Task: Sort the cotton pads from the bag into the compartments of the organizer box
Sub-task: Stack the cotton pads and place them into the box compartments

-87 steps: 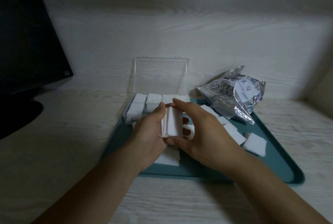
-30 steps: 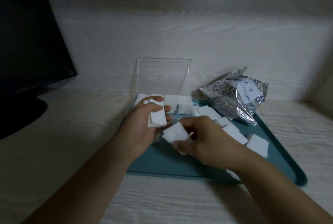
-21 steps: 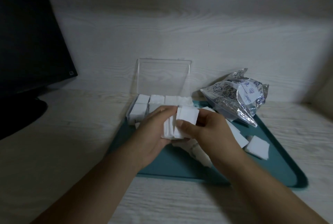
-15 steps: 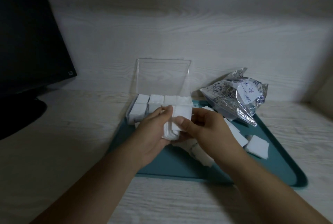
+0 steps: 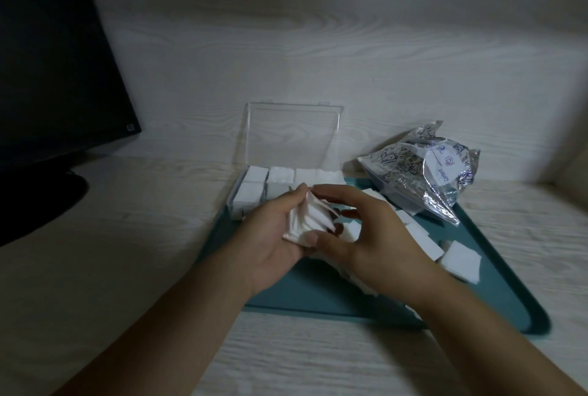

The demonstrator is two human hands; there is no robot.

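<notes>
A small stack of white square cotton pads (image 5: pixel 310 220) is held between both hands just in front of the clear organizer box (image 5: pixel 254 191). My left hand (image 5: pixel 273 236) cups the stack from the left, while my right hand (image 5: pixel 369 236) pinches it from the right with thumb below and fingers above. The box's lid (image 5: pixel 294 134) stands open, and the visible compartments hold white pads. Loose pads (image 5: pixel 459 260) lie on the teal tray (image 5: pixel 318 297) to the right. The crinkled plastic bag (image 5: pixel 423 172) sits at the tray's far right corner.
A dark monitor (image 5: pixel 54 70) and its round base (image 5: pixel 38 201) stand at the left. A pale wood-grain wall rises close behind the box. The tray rests on a light wooden table (image 5: pixel 111 252).
One second ago the right hand picked a loose pad off the tray and brought it to the stack in the left hand. Both hands now hold the stack together, tilted.
</notes>
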